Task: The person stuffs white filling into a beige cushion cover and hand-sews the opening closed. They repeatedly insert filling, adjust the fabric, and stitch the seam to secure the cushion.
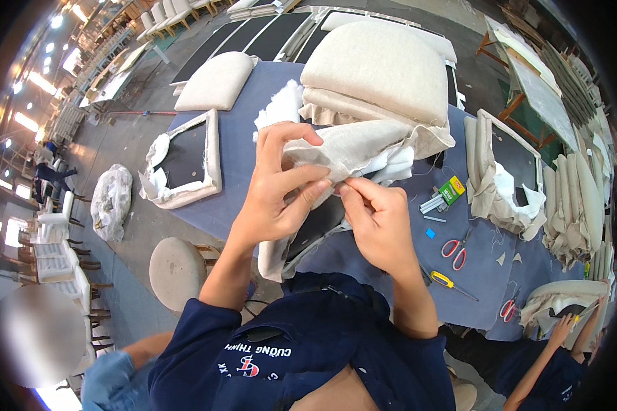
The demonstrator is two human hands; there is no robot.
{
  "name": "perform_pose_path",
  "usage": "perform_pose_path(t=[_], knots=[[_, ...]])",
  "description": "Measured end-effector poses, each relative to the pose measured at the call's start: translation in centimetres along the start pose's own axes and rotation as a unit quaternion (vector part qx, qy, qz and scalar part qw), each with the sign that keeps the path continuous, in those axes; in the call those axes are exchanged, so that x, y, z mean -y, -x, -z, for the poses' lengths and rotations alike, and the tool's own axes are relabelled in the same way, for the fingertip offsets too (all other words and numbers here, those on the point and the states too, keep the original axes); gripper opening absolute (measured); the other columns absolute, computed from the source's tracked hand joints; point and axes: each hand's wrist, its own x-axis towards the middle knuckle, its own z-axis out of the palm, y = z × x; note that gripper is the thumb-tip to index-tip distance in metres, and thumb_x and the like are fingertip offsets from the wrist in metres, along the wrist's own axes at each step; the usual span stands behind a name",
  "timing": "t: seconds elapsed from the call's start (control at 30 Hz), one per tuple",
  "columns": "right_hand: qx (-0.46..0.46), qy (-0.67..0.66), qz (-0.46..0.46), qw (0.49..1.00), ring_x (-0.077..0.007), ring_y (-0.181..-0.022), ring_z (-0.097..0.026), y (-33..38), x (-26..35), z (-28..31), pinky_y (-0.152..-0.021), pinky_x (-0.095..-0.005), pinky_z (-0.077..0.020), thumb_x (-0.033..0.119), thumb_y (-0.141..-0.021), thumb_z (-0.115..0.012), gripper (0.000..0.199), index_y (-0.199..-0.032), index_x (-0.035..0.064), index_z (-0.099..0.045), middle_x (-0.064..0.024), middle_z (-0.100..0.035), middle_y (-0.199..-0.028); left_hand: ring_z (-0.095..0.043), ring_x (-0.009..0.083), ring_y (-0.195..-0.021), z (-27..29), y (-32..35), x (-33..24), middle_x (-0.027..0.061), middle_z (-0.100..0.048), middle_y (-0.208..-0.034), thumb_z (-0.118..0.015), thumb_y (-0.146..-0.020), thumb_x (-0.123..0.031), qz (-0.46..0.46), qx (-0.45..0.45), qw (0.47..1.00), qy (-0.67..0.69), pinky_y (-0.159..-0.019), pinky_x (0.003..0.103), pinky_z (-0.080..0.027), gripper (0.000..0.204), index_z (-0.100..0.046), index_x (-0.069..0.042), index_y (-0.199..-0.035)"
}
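1. Fingers (pixel 306 201) of the left hand (pixel 271 200) and right hand (pixel 385 225) pinch the cloth (pixel 363 142) along its edge, close together.
2. The cloth bunches above the desk (pixel 452 312), beside the cushion (pixel 377 65).
3. Scissors (pixel 461 259) lie near the screwdriver (pixel 443 279).

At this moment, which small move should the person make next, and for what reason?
Probably draw the beige fabric a little tauter with the left hand, while the right hand steadies its edge: both hands' fingers meet there, the cloth hangs in loose folds, and white padding shows beside it.
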Motion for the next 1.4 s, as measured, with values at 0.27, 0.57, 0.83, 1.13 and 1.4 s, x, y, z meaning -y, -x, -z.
perform_pose_path(t=[0.27,0.57,0.83,1.13,1.4], knots=[[0.01,-0.002,-0.004,1.0,-0.0074,-0.049,-0.052,4.0,-0.5,2.5,-0.049,-0.0265,-0.04,0.003,-0.097,-0.061,0.014,-0.095,-0.0063,-0.072,-0.0041,-0.055,-0.056,-0.047,0.0384,-0.14,-0.3,0.7,2.3,0.0187,-0.056,-0.147,-0.09,-0.067,-0.027,0.041,0.132,0.962,0.237,-0.116,0.051,-0.035,0.082,-0.059,-0.004,-0.139],[0.045,-0.116,0.008,0.992,-0.0053,-0.04,-0.044,6.4,-2.4,4.0,-0.04,-0.0245,-0.031,-0.004,-0.094,-0.057,0.017,-0.09,-0.012,-0.071,-0.0015,-0.051,-0.049,-0.048,0.0405,-0.139,-2.3,1.8,0.8,0.0155,-0.063,-0.139,-0.089,-0.062,-0.023,0.01,0.131,0.957,0.257,-0.118,0.053,-0.033,0.08,-0.062,-0.004,-0.134],[0.108,-0.169,0.002,0.98,-0.0063,-0.039,-0.046,6.1,-2.7,4.4,-0.039,-0.0241,-0.0332,-0.003,-0.091,-0.056,0.019,-0.092,-0.0145,-0.071,-0.0013,-0.052,-0.048,-0.049,0.0428,-0.138,-2.6,3.1,-0.1,0.0163,-0.064,-0.137,-0.088,-0.059,-0.019,0.02,0.111,0.958,0.264,-0.115,0.055,-0.035,0.08,-0.062,-0.005,-0.134],[0.19,0.155,0.085,0.966,-0.0232,-0.049,-0.059,5.1,-0.7,8.3,-0.046,-0.034,-0.0432,-0.003,-0.088,-0.065,0.014,-0.1,-0.0028,-0.071,-0.0122,-0.063,-0.067,-0.045,0.0431,-0.141,-3.3,3.8,-1.2,0.0173,-0.06,-0.143,-0.089,-0.06,-0.02,0.031,0.129,0.956,0.261,-0.115,0.054,-0.035,0.083,-0.06,-0.005,-0.136],[-0.003,0.284,0.075,0.956,-0.025,-0.056,-0.056,9.2,0.3,6.1,-0.053,-0.0349,-0.0417,-0.001,-0.096,-0.059,0.009,-0.098,-0.0068,-0.065,-0.0137,-0.057,-0.07,-0.042,0.0429,-0.144,-4.6,3.5,-2.9,0.0228,-0.046,-0.155,-0.089,-0.059,-0.022,0.093,0.117,0.963,0.226,-0.118,0.052,-0.032,0.101,-0.046,0.0,-0.148]])
